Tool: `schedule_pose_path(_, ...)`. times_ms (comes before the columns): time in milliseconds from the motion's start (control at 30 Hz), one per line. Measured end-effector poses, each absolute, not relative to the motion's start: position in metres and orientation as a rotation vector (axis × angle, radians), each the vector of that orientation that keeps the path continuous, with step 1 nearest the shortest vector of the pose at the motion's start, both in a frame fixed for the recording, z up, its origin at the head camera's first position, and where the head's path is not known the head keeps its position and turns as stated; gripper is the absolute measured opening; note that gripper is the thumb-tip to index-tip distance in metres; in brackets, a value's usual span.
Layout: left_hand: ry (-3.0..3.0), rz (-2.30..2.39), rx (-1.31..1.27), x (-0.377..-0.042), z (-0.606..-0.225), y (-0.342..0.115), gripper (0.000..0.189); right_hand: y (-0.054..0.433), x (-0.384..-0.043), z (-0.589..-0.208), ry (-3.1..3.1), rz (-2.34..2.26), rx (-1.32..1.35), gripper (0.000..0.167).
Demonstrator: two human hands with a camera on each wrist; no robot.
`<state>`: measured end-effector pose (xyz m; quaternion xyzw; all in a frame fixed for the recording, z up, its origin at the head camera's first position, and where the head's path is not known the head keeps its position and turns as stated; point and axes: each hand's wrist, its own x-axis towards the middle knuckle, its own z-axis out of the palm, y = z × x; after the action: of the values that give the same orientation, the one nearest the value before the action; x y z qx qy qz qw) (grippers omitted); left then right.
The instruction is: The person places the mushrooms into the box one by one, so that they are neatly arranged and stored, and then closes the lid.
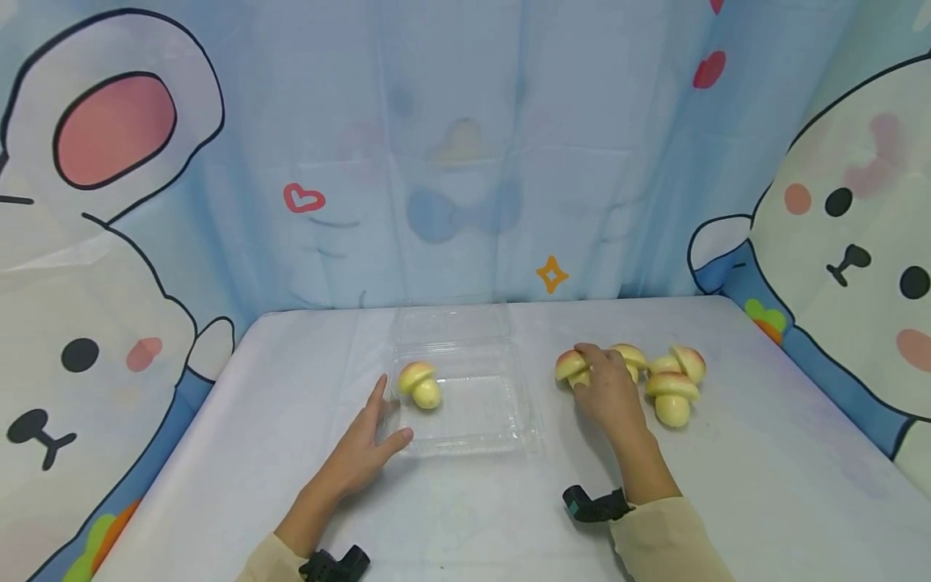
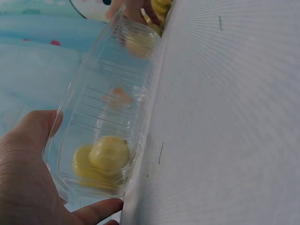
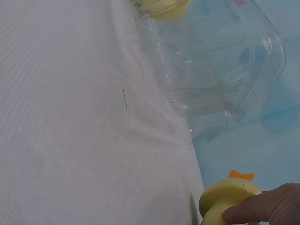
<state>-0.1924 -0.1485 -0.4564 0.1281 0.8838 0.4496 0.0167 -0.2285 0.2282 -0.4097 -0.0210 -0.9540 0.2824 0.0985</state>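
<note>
Mushroom (image 1: 570, 364) is pinched by right hand (image 1: 612, 394) toward worktop's (image 1: 473, 509) far edge, right of tray (image 1: 476, 412); left hand (image 1: 361, 451) spread at tray's left edge. Probably pick step; lift, leftward carry called for.

From above, the head view looks forward and down over the counter (image 1: 480, 517) to its far edge; the two wrist views, low, close and rolled sideways, face that edge, both sharing the clear container (image 1: 476, 408), cropped in the right one
</note>
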Motion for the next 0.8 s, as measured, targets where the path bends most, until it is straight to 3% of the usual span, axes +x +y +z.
schedule_pose_path(800, 2.735, 1.405, 0.405, -0.192, -0.457, -0.149, 0.091, 0.222, -0.222, -0.392, -2.798, 0.87, -0.084, 0.063)
